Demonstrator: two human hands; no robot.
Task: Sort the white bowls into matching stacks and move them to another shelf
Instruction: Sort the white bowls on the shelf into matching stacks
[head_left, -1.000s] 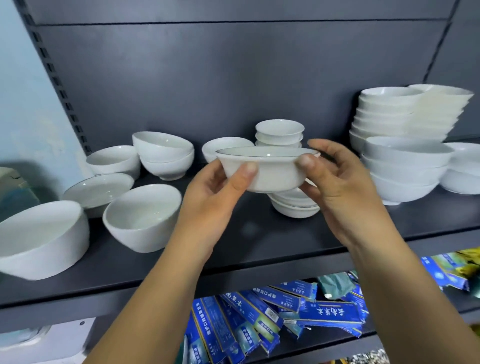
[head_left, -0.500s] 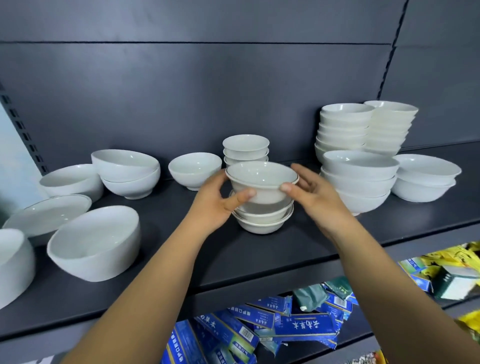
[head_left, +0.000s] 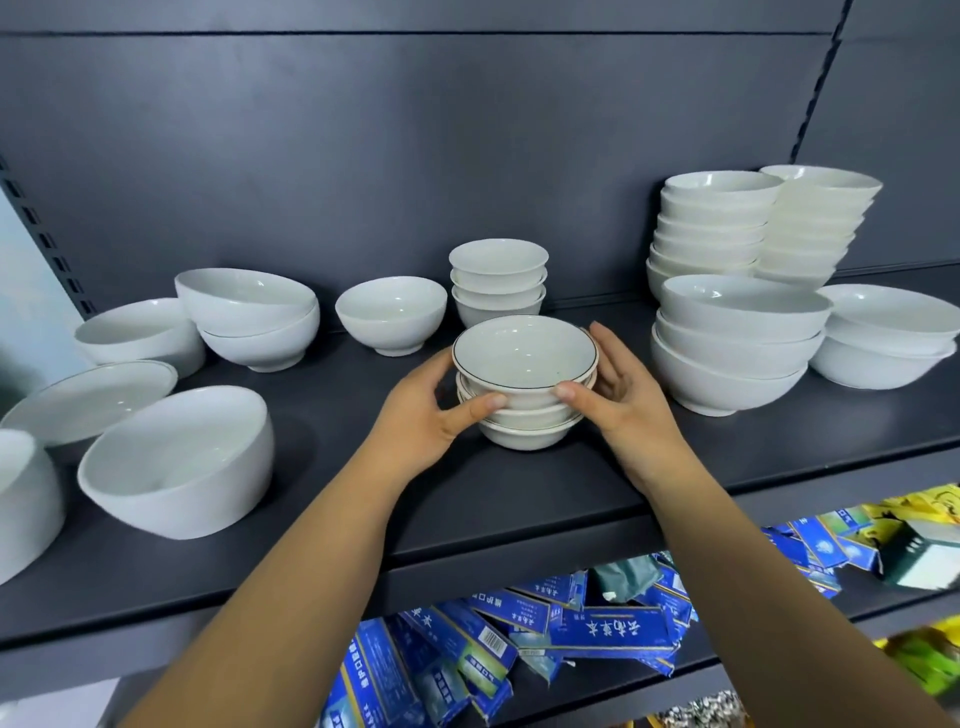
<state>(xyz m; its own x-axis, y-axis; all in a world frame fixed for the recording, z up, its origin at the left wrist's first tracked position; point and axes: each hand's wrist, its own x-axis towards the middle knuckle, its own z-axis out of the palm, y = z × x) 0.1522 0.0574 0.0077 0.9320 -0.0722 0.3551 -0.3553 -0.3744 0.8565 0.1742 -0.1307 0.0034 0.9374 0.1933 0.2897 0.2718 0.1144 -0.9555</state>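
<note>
Dark-rimmed bowl (head_left: 524, 353): down! It sits upright on top of the matching stack (head_left: 524, 434), mid-shelf, towards the front edge.
Change: a second ago it was up in the air in front of the shelf (head_left: 519, 499); half a second ago it hovered just over the stack; now it is nested in.
Left hand (head_left: 426, 415): still on the bowl, thumb across the near wall under the rim, fingers (head_left: 441, 366) curled round the left side.
Right hand (head_left: 628, 410): same story on the other side, thumb on the near wall, fingers (head_left: 608, 358) wrapped round the right side of the bowl.
Behind: a small stack of little bowls (head_left: 498, 283) just beyond it, a single bowl (head_left: 390, 314) to the left of that.
Right: three wide bowls (head_left: 737, 343) stacked near the right hand, tall stacks (head_left: 711, 223) at the back.
Left: a tilted deep bowl (head_left: 176, 462) by the front edge, a plate (head_left: 88, 400) behind it.
View: the camera has swung, so the left-hand bowls sit further in than before.
</note>
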